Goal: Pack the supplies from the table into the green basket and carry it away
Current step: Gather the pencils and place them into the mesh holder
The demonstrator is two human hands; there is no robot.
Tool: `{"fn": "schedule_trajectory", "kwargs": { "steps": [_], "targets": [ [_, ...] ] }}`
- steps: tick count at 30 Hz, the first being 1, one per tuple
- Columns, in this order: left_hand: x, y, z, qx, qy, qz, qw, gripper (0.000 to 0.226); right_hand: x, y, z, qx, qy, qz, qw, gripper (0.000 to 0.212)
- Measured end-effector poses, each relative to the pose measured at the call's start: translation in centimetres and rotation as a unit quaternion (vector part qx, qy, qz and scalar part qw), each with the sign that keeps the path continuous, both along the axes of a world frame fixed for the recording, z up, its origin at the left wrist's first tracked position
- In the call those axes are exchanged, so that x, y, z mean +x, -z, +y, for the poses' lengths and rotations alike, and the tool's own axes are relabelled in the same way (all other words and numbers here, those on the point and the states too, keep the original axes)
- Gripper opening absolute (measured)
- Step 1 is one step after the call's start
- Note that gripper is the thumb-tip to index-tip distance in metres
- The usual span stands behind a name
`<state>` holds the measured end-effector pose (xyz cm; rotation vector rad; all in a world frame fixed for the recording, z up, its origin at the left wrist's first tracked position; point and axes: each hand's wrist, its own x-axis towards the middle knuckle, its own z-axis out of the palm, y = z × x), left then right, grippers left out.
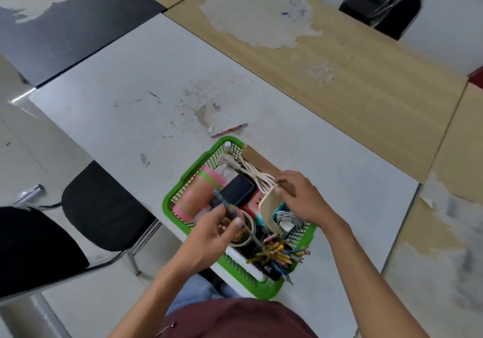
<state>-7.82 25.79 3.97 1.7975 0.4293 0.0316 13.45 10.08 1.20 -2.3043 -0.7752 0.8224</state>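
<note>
Over the green plastic mesh basket [194,164], your left hand [209,235] pinches a blue pencil [221,201]. Your right hand [300,199] grips a cream flat box [269,213].

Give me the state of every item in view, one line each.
green basket: on the white table, packed nearly full.
left hand: pinches a blue pencil over the basket.
right hand: grips a cream charger over the basket.
pink cup: lying on its side inside the basket.
pencil bundle: in the basket's near corner.
loose pencil: lying on the table, outside the basket.
</note>
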Motion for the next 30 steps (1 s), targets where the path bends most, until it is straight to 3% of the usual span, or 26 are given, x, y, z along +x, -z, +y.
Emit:
{"fn": "schedule_trajectory", "kwargs": {
  "steps": [5, 9, 15, 17, 22, 24, 30],
  "targets": [
    [-1.4, 2.8, -2.7, 0.114, 0.082, 0.056, 0.989, 0.02, -2.1, -0.2, -1.2, 0.043, 0.026, 0.046, 0.998, 0.032],
    [-1.2, 3.4, -4.4, 0.162, 0.118, 0.016, 0.98, 0.016, -2.4, 0.3, -0.9, 0.065, 0.04, 0.053, 0.996, 0.03],
    [-0.9, 2.6, -5.4, 0.101, -0.01, -0.029, 0.994, 0.03, -2.6, 0.2, -1.1, 0.068, 0.029, 0.048, 0.996, 0.034],
    [-0.9, 2.5, -5.3, 0.082, -0.042, -0.039, 0.995, 0.021, -2.6, 0.2, -1.1, 0.063, 0.027, 0.051, 0.996, 0.036],
    [-0.6, 3.5, -5.6, 0.136, 0.006, -0.01, 0.991, 0.019, -2.6, 0.4, -1.4, 0.064, 0.02, 0.053, 0.996, 0.039],
    [-0.3, 3.3, -5.9, 0.125, 0.027, 0.017, 0.992, 0.013, -2.6, 0.5, -1.5, 0.065, 0.019, 0.053, 0.996, 0.039],
    [0.1, 2.2, -4.9, 0.079, -0.002, 0.013, 0.997, 0.03, -2.5, 0.7, -1.4, 0.075, 0.033, 0.048, 0.995, 0.037]
  ]
}}
